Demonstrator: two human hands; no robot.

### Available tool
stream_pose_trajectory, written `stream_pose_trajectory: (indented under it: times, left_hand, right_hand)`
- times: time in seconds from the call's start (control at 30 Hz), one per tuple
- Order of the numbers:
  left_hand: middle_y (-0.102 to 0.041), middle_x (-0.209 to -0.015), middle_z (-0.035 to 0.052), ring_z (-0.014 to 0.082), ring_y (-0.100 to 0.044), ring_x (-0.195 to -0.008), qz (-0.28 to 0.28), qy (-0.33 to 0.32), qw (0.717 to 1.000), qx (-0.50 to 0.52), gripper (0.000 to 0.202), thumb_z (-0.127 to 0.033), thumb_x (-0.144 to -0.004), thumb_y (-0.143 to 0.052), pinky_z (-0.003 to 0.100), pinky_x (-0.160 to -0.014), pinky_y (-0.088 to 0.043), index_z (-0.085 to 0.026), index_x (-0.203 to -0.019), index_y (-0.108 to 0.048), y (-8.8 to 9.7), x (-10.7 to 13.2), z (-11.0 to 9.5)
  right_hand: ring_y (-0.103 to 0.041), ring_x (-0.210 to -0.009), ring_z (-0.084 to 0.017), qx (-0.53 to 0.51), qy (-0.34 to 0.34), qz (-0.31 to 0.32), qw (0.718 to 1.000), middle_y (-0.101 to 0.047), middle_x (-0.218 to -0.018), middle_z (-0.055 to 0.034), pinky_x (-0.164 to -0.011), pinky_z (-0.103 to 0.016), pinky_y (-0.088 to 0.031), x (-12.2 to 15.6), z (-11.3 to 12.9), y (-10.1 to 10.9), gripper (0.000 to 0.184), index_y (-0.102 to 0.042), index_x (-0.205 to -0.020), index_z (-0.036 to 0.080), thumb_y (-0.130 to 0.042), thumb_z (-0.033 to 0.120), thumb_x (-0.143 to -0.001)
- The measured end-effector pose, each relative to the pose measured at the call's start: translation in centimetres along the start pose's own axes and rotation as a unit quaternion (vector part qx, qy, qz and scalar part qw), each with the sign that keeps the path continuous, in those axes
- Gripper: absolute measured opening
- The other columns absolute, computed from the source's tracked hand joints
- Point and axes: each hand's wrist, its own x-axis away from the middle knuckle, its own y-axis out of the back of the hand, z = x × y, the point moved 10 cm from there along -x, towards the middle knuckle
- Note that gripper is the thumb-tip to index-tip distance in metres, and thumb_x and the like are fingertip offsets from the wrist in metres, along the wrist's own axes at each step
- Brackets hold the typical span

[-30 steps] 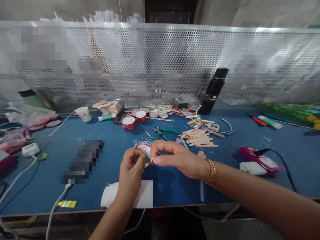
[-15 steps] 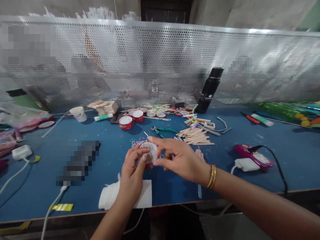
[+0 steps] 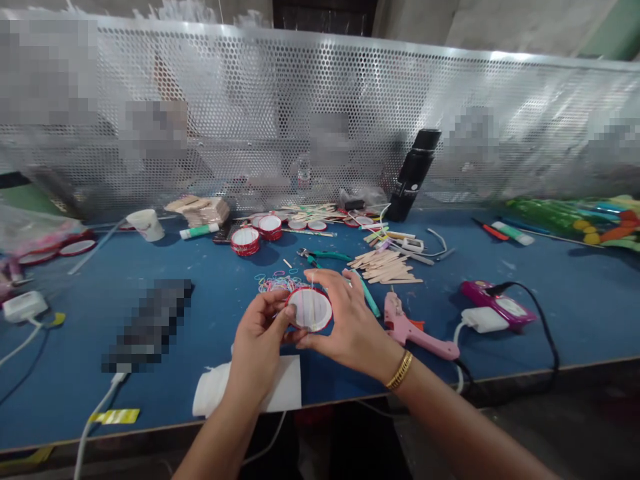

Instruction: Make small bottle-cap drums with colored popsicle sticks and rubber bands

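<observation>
A round white disc with a red rim (image 3: 310,310) is held above the table, its white face turned up toward me. My left hand (image 3: 261,333) grips its left edge, thumb on the face and fingers behind. My right hand (image 3: 350,312) curls around the right side, index finger at the top and thumb near the bottom edge. A pale narrow strip runs down the disc's face, and a thin strand shows near the right index finger; I cannot tell what they are. Small coloured rubber bands (image 3: 273,281) lie just behind the disc.
A pink glue gun (image 3: 420,337) lies right of my hands. Beyond are wooden sticks (image 3: 385,267), teal-handled pliers (image 3: 330,255), stacked red-rimmed rings (image 3: 245,241) and a black bottle (image 3: 414,177). White tissue (image 3: 285,383) and a phone (image 3: 150,323) lie left. A perforated metal screen (image 3: 280,120) stands behind.
The disc has moved slightly right and down and now faces me more fully. My right hand has gone from a pinch at its edge to curling around it, uncovering the glue gun.
</observation>
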Motion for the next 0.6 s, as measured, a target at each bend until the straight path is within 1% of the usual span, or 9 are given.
stream_pose_trajectory:
  times: [0.07,0.1,0.2,0.27,0.33,0.47,0.6]
  left_hand:
    - [-0.067,-0.080,-0.0001,0.0144,-0.063,-0.068,0.018,-0.001,1.000,-0.023,0.040,-0.042,-0.068,-0.087,0.025,-0.055,-0.057,-0.018,-0.094,-0.068,-0.1,-0.2,0.2]
    - [-0.067,-0.078,-0.0001,0.0143,-0.061,-0.066,0.024,-0.014,0.999,-0.042,0.034,-0.042,-0.070,-0.085,0.024,-0.054,-0.054,-0.019,-0.090,-0.069,-0.2,-0.3,0.0]
    - [-0.064,-0.071,-0.0006,0.0137,-0.056,-0.065,0.027,-0.093,0.987,-0.128,0.021,-0.037,-0.077,-0.078,0.023,-0.058,-0.047,-0.019,-0.077,-0.068,-0.3,-0.2,-1.4]
    - [-0.062,-0.068,-0.0012,0.0135,-0.053,-0.064,0.018,-0.135,0.975,-0.178,0.019,-0.035,-0.079,-0.074,0.024,-0.061,-0.043,-0.019,-0.072,-0.066,-0.3,0.0,-2.1]
    - [-0.059,-0.066,-0.0022,0.0135,-0.050,-0.062,0.015,-0.142,0.969,-0.201,0.020,-0.035,-0.080,-0.072,0.025,-0.060,-0.041,-0.020,-0.070,-0.063,-0.3,0.1,-2.1]
    - [-0.056,-0.062,-0.0033,0.0133,-0.048,-0.059,0.026,-0.136,0.964,-0.227,0.020,-0.035,-0.081,-0.068,0.025,-0.058,-0.039,-0.020,-0.068,-0.061,-0.6,0.2,-1.9]
    - [-0.057,-0.062,-0.0029,0.0130,-0.049,-0.058,0.020,-0.155,0.957,-0.245,0.021,-0.033,-0.081,-0.066,0.025,-0.057,-0.039,-0.020,-0.067,-0.059,-0.8,0.5,-2.4]
  right_hand:
    - [-0.054,-0.141,-0.035,-0.004,0.004,-0.001,1.000,-0.059,-0.149,-0.0183,-0.125,-0.064,-0.016,-0.3,-0.1,-0.2,0.087,-0.045,-0.141,0.023,-0.091,0.044,-0.071]
    - [-0.054,-0.141,-0.035,-0.003,0.007,0.000,1.000,-0.059,-0.149,-0.0185,-0.125,-0.064,-0.016,-0.4,-0.2,-0.2,0.087,-0.045,-0.141,0.023,-0.091,0.044,-0.070]
    - [-0.054,-0.141,-0.036,0.002,0.011,0.002,1.000,-0.060,-0.148,-0.0191,-0.124,-0.065,-0.016,-0.3,-0.5,0.0,0.090,-0.045,-0.140,0.022,-0.092,0.046,-0.068]
    - [-0.054,-0.141,-0.037,0.003,0.013,0.005,1.000,-0.060,-0.147,-0.0192,-0.124,-0.065,-0.017,-0.2,-0.5,0.3,0.092,-0.045,-0.140,0.022,-0.093,0.049,-0.067]
    - [-0.055,-0.140,-0.037,0.004,0.020,0.008,1.000,-0.060,-0.146,-0.0190,-0.124,-0.065,-0.016,-0.1,-0.3,0.5,0.094,-0.045,-0.140,0.022,-0.094,0.052,-0.065]
    - [-0.056,-0.139,-0.035,0.013,0.043,0.017,0.999,-0.062,-0.144,-0.0180,-0.125,-0.064,-0.010,0.0,0.4,0.4,0.097,-0.046,-0.138,0.022,-0.094,0.056,-0.062]
    - [-0.058,-0.136,-0.036,0.013,0.056,0.030,0.998,-0.063,-0.143,-0.0177,-0.125,-0.065,-0.008,-0.4,1.0,-0.2,0.089,-0.050,-0.135,0.022,-0.089,0.060,-0.065]
